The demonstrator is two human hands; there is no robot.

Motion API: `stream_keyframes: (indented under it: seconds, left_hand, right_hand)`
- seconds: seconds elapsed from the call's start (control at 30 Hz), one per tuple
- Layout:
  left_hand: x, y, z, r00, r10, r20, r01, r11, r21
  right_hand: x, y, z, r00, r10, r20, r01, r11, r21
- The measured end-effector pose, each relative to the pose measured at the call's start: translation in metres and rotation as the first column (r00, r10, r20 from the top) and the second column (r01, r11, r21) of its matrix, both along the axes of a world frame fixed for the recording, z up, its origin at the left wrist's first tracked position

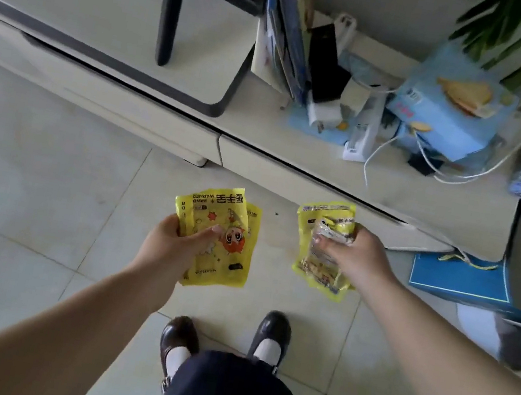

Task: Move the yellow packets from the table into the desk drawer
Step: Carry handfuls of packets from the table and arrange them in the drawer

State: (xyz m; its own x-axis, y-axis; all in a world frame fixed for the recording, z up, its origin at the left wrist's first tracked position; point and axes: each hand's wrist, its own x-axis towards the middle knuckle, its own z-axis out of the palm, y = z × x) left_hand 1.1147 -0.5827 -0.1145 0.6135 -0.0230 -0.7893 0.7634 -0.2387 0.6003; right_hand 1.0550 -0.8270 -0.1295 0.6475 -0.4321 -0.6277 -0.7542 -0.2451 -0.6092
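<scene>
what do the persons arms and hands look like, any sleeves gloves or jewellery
Both forearms are bare as far as the frame shows: no sleeves reach into view. The left hand and the right hand wear no gloves, and no rings, watch or bracelets show on the fingers or wrists. The nails look short and plain, though the picture is too soft to be sure.

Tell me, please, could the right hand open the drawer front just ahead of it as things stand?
Probably not easily: the right hand is gripping yellow packets, leaving no free fingers, though nothing blocks the closed drawer front.
</scene>
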Motion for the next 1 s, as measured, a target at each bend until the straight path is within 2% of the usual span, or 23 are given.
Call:
stream_keyframes:
  seconds: [0.2, 0.37, 0.6, 0.77, 0.87, 0.93, 1.0]
  left_hand:
    - [0.044, -0.018, -0.053, 0.992, -0.125, 0.027, 0.123, 0.989, 0.082]
    - [0.056, -0.025, -0.075, 0.993, -0.112, 0.035, 0.108, 0.988, 0.109]
    - [0.062, -0.039, -0.078, 0.989, -0.148, 0.028, 0.144, 0.985, 0.096]
    - [0.062, -0.047, -0.083, 0.983, -0.185, 0.012, 0.184, 0.980, 0.075]
    - [0.058, -0.048, -0.083, 0.978, -0.207, -0.014, 0.208, 0.976, 0.067]
    - [0.056, -0.047, -0.082, 0.978, -0.209, -0.024, 0.210, 0.976, 0.058]
    - [0.054, -0.044, -0.083, 0.976, -0.212, -0.039, 0.214, 0.975, 0.055]
  right_hand:
    - [0.042, -0.026, -0.068, 0.984, 0.181, 0.000, -0.180, 0.979, -0.093]
    - [0.053, -0.043, -0.103, 0.987, 0.158, -0.014, -0.158, 0.978, -0.135]
    - [0.060, -0.057, -0.108, 0.988, 0.137, -0.073, -0.144, 0.985, -0.098]
    - [0.062, -0.058, -0.116, 0.984, 0.047, -0.172, -0.068, 0.991, -0.115]
    - [0.050, -0.054, -0.117, 0.959, -0.009, -0.284, -0.014, 0.997, -0.078]
    - [0.033, -0.047, -0.118, 0.938, -0.117, -0.326, 0.138, 0.990, 0.041]
    - [0.010, -0.034, -0.120, 0.888, -0.246, -0.389, 0.346, 0.914, 0.211]
